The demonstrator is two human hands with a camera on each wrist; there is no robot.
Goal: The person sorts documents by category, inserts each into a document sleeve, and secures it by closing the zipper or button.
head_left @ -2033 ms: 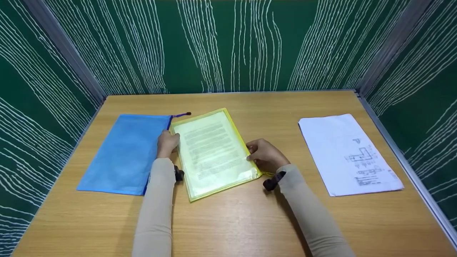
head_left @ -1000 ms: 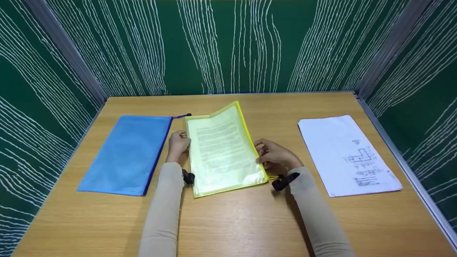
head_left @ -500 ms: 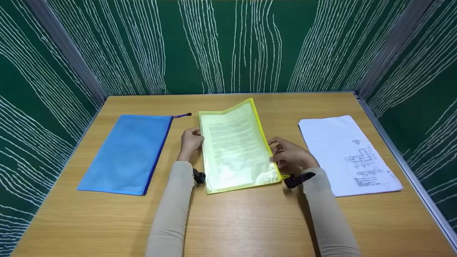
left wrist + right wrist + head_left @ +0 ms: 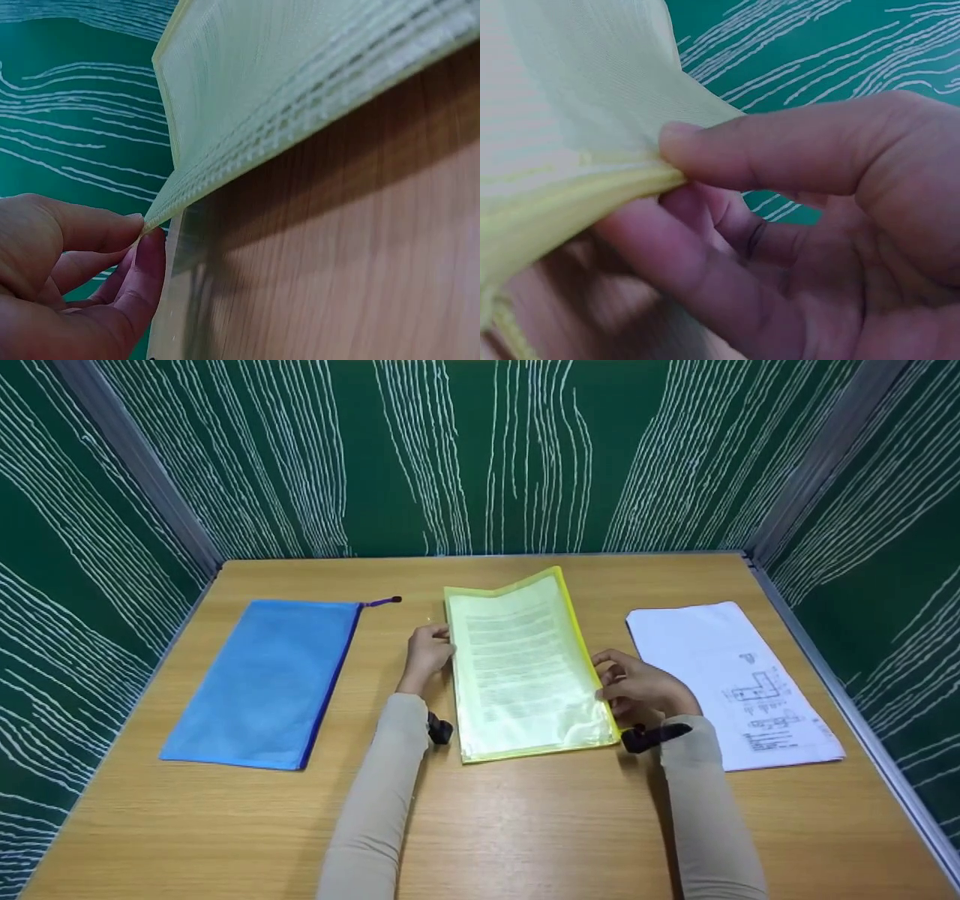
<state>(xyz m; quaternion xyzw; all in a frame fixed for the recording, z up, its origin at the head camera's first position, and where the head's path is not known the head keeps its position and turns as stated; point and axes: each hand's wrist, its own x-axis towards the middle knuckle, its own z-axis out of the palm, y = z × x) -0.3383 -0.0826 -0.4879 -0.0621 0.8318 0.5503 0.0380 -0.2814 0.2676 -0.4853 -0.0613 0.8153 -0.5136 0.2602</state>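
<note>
A clear yellow-edged zip document pouch (image 4: 525,675) with printed paper inside is held between both hands at the middle of the table. My left hand (image 4: 428,655) pinches its left edge between thumb and fingers; the left wrist view shows the pouch edge (image 4: 247,161) raised off the wood. On the other side my right hand (image 4: 645,686) pinches the yellow right edge, thumb on top and fingers beneath, as the right wrist view shows. The far edge of the pouch bends in a shallow dip. A yellow cord (image 4: 510,326) hangs near its zip corner.
At left lies a blue zip pouch (image 4: 262,682) with a dark zip pull (image 4: 386,601) sticking out. A stack of white sheets (image 4: 697,682) with a printed drawing lies at right, partly behind my right hand. Green white-lined panels (image 4: 510,457) border the wooden table (image 4: 495,832).
Both hands have carried the yellow pouch to the right, away from the blue pouch and nearer the white sheets. It has turned straighter, and its far right corner has risen.
</note>
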